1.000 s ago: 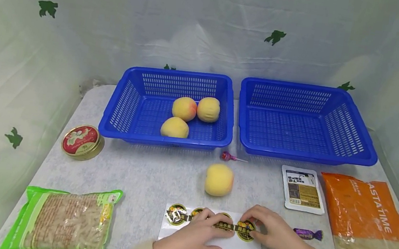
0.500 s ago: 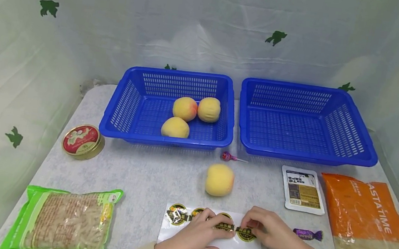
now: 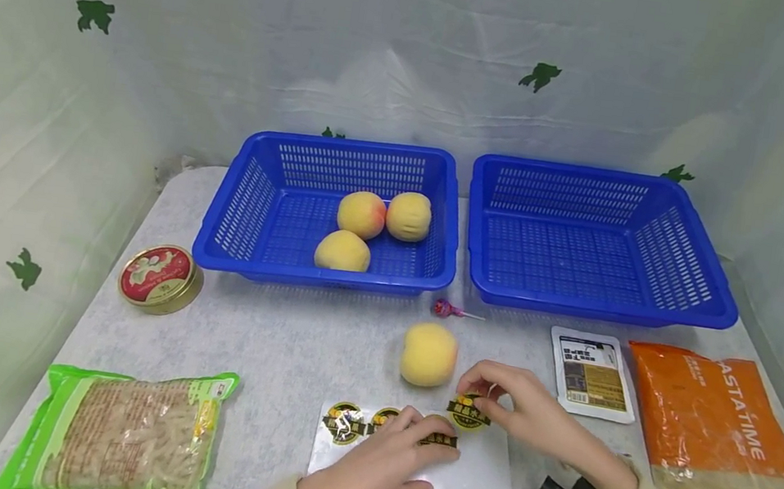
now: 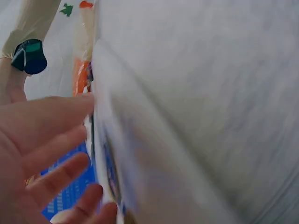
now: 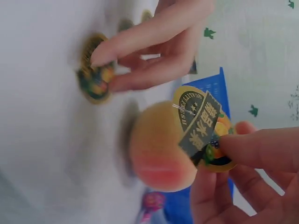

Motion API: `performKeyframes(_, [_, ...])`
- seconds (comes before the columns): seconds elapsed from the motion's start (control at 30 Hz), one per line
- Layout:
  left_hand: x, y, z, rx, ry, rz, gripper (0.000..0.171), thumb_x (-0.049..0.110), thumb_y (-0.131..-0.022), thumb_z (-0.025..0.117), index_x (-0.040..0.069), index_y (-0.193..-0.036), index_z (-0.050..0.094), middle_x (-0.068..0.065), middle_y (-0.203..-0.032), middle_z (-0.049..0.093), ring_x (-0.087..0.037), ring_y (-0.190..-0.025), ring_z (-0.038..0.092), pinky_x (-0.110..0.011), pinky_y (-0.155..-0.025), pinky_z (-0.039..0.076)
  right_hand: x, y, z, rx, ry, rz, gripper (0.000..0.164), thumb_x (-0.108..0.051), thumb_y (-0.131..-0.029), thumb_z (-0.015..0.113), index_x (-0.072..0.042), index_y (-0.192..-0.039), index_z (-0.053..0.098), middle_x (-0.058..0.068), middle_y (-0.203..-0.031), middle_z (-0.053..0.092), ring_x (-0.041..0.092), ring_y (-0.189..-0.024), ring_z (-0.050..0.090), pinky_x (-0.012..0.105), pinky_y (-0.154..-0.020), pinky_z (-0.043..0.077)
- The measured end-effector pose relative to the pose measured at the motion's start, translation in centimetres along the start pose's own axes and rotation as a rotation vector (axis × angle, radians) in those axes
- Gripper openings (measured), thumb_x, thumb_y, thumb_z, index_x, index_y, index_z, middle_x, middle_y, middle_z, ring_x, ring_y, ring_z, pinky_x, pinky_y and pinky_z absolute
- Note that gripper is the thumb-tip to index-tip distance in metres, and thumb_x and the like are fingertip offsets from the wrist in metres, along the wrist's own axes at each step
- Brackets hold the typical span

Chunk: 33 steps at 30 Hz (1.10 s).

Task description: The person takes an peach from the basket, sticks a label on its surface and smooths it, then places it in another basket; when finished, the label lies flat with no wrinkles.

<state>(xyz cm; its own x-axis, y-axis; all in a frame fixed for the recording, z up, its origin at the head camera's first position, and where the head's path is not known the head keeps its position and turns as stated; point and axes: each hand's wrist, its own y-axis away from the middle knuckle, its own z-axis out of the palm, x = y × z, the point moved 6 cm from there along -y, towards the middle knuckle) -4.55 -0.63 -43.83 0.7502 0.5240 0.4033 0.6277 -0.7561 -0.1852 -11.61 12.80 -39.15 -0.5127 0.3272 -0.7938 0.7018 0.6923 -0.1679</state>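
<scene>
My right hand [image 3: 530,407] pinches a round black-and-gold fruit sticker [image 3: 469,411] between thumb and fingertips. The sticker is off its backing, just above the white sticker sheet's [image 3: 475,483] far edge. In the right wrist view the same sticker [image 5: 202,122] shows fruit pictures and a dark lettered band. My left hand [image 3: 383,468] rests on the sheet, fingers spread, partly covering the stickers left there. One printed sticker [image 3: 344,423] shows at the sheet's left end. A yellow peach [image 3: 429,355] sits beyond the sheet, near my right fingertips.
A blue basket [image 3: 321,277] holds three peaches; another blue basket [image 3: 599,311] stands to its right. A lollipop [image 3: 445,308] lies before them. Around the edges are a round tin [image 3: 160,280], a green-edged bag [image 3: 125,432], a white pouch [image 3: 592,375] and an orange pasta bag [image 3: 719,411].
My right hand has peeled the rightmost sticker from the sheet and moved it up and left, toward the peach. My left hand stays on the sheet. The right forearm now hides the purple candy.
</scene>
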Motion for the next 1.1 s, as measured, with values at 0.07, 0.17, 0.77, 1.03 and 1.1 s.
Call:
performKeyframes(0.07, [-0.4,-0.2,-0.7,0.024,0.14,0.009,0.041,0.026,-0.079,0.069,0.018,-0.118,0.058,0.005,-0.124,0.045,-0.01,-0.104,0.04,-0.021,-0.087,0.037,-0.1,-1.1,-0.3,0.007,-0.008,0.009,0.026,0.007,-0.081,0.059,-0.014,-0.096,0.059,-0.005,-0.091,0.061,0.012,-0.08,0.056,0.026,-0.068,0.049])
performKeyframes(0.17, [-1.5,-0.6,-2.4,0.098,0.388,-0.009,0.041,0.019,-0.08,0.069,0.015,-0.119,0.057,0.005,-0.119,0.046,-0.013,-0.104,0.046,-0.022,-0.085,0.041,-0.1,-2.7,-0.7,0.019,-0.022,0.019,0.022,0.006,-0.082,0.058,-0.012,-0.095,0.06,-0.004,-0.091,0.061,0.015,-0.082,0.057,0.027,-0.073,0.049])
performKeyframes(0.77, [-6.4,-2.2,-8.8,0.403,0.659,-0.352,0.028,0.002,-0.078,0.067,0.0,-0.106,0.062,-0.015,-0.102,0.046,-0.033,-0.086,0.05,-0.036,-0.067,0.048,1.4,-7.9,-0.5,-0.014,-0.07,0.082,0.017,0.002,-0.083,0.06,-0.008,-0.095,0.063,0.0,-0.092,0.059,0.014,-0.083,0.055,0.028,-0.072,0.048])
performKeyframes(1.03, [-7.6,-2.5,-7.7,0.406,0.748,-0.447,0.025,0.004,-0.08,0.066,-0.001,-0.104,0.063,-0.016,-0.104,0.045,-0.036,-0.088,0.049,-0.033,-0.068,0.047,2.2,-7.7,-0.3,0.051,-0.041,0.097,0.018,0.002,-0.08,0.063,-0.007,-0.096,0.061,0.002,-0.094,0.058,0.017,-0.085,0.055,0.031,-0.073,0.048])
performKeyframes(1.1, [-8.0,-2.5,-7.3,0.4,0.793,-0.478,0.024,0.005,-0.081,0.066,-0.001,-0.104,0.063,-0.016,-0.104,0.044,-0.034,-0.089,0.049,-0.033,-0.069,0.047,2.4,-7.4,-0.3,0.076,-0.027,0.098,0.016,0.0,-0.08,0.064,-0.008,-0.093,0.061,0.002,-0.094,0.058,0.017,-0.086,0.055,0.032,-0.073,0.048])
